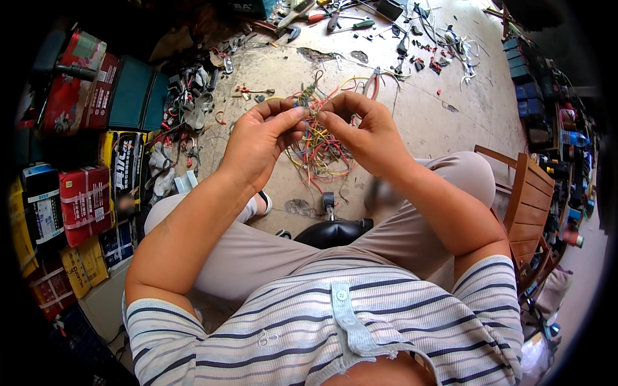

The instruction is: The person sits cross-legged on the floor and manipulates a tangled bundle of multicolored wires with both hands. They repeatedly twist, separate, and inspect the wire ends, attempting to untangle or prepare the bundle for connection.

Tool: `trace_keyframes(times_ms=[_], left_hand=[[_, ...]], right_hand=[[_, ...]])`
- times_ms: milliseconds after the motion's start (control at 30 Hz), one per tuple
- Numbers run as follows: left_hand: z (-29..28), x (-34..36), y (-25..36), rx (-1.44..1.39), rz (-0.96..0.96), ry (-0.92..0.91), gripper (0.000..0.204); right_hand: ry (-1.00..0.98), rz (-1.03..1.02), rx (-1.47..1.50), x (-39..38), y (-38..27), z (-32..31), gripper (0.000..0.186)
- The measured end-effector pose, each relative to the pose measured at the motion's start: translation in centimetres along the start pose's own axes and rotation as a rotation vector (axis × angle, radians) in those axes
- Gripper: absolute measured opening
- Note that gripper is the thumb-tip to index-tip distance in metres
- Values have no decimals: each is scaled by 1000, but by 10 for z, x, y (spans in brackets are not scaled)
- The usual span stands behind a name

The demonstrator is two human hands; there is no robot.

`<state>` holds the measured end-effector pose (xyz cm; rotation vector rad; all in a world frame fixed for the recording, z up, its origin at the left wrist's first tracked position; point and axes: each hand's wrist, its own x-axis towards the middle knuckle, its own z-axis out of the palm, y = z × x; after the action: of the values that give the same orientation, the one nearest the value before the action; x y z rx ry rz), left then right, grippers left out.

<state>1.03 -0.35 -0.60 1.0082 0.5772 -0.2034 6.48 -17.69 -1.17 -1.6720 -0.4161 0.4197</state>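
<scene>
Both my hands are raised in the middle of the head view, fingertips almost meeting. My left hand (261, 138) is closed in a pinch, thumb against the index finger. My right hand (364, 128) pinches from the other side, thumb and index finger together. Between them are thin electrical wires (309, 95); the exact strands are too small to tell apart. Below and behind the hands, a tangled heap of red, yellow and green wires (322, 154) lies on the floor. My fingers partly hide it.
Screwdrivers (364, 25) and white cable scraps (468, 55) lie on the far floor. Stacked boxes (84, 199) line the left, beside dark scrap parts (193, 96). A wooden chair (531, 199) stands at right. Between my legs is a black rounded object (331, 233).
</scene>
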Motion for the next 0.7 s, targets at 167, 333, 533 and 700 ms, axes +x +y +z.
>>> trace_keyframes(times_ms=[167, 333, 533, 700], left_hand=[[0, 0, -1, 29, 24, -25, 14], [0, -2, -2, 38, 29, -25, 15], [0, 3, -4, 212, 274, 23, 12], [1, 2, -3, 354, 442, 49, 11]], right_hand=[[75, -28, -125, 1, -3, 0, 17], [46, -81, -256, 2, 0, -1, 15], [-20, -79, -121, 0, -9, 2, 14], [-41, -218, -169, -5, -10, 3, 13]])
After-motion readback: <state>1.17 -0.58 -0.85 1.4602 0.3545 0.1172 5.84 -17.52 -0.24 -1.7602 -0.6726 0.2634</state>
